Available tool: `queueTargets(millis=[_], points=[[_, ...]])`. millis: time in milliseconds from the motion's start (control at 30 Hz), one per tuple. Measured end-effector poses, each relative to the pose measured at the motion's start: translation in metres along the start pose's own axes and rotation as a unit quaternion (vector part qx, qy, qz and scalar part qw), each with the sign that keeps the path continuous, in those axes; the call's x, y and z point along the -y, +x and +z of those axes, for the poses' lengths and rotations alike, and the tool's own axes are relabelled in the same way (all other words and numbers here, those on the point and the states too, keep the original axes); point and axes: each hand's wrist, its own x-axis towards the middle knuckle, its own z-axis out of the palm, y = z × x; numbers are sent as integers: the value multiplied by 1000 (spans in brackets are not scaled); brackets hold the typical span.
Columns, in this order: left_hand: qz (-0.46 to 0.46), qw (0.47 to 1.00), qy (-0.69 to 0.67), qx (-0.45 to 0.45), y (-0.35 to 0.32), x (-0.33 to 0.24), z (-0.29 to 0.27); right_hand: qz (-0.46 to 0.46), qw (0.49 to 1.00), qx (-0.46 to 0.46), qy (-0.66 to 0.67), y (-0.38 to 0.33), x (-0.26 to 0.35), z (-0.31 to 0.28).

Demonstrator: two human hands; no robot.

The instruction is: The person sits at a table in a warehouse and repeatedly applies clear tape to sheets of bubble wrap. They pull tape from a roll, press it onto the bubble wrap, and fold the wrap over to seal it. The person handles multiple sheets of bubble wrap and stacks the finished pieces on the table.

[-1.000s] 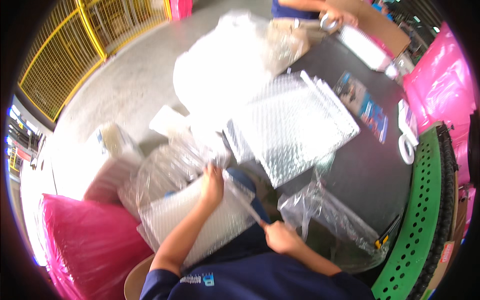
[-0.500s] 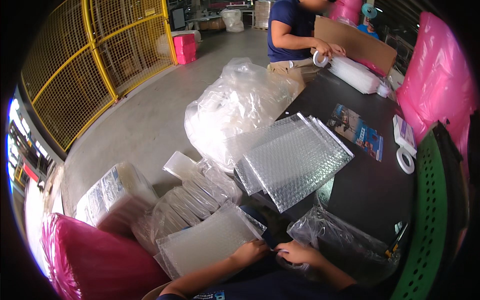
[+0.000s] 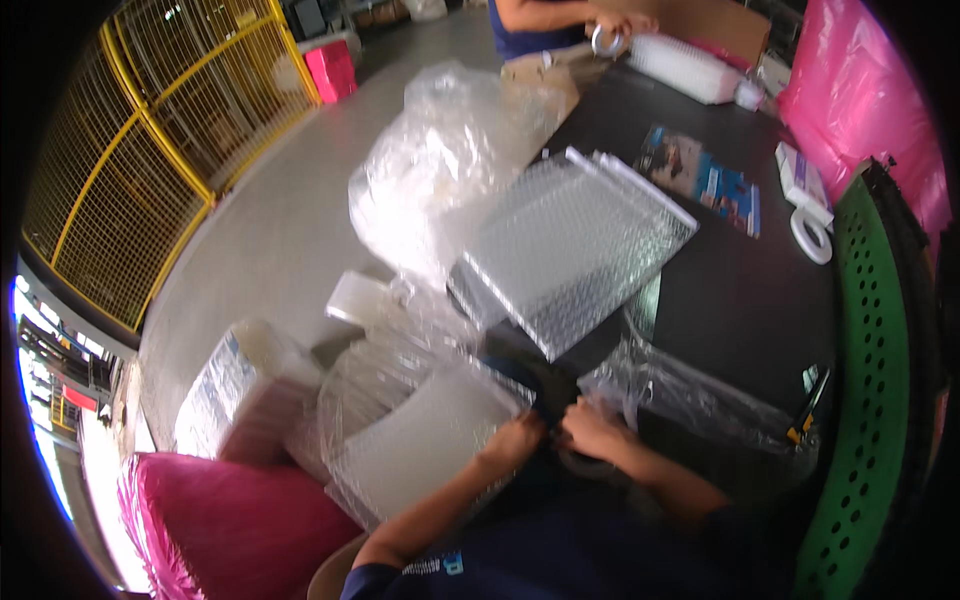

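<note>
My left hand (image 3: 515,441) is closed at the right edge of a clear bubble-wrap pouch (image 3: 425,435) lying over my lap; whatever its fingers pinch is too blurred to make out. Just to its right, my right hand (image 3: 592,430) has its fingers curled in. Beneath that hand shows part of a pale tape roll (image 3: 585,463), mostly hidden by the palm. A crumpled clear plastic bag (image 3: 690,400) lies on the table edge beside my right hand. Ahead, a few silvery bubble-wrap pouches (image 3: 580,250) lie overlapped on the black table (image 3: 740,310).
Large clear plastic bag (image 3: 430,180) and wrapped bundles (image 3: 250,390) stand on the floor at left, with a pink bag (image 3: 230,525). On the table are a cutter (image 3: 808,408), white tape roll (image 3: 810,236) and printed sheet (image 3: 700,180). A co-worker's hand (image 3: 625,22) holds tape at the far end.
The whole view has shifted, so the table and pouches sit higher in the picture. My hands have drawn slightly apart and stay near the pouch's edge.
</note>
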Motion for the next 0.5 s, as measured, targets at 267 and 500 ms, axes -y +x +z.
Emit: queueTargets(millis=[267,500], points=[[-28,994,-87,-64,1,13,-16,-141,956,-145,212,0,-8,-4],[-75,986,-116,-89,-1,6,-23,-80,965,-217,126,9,10,21]])
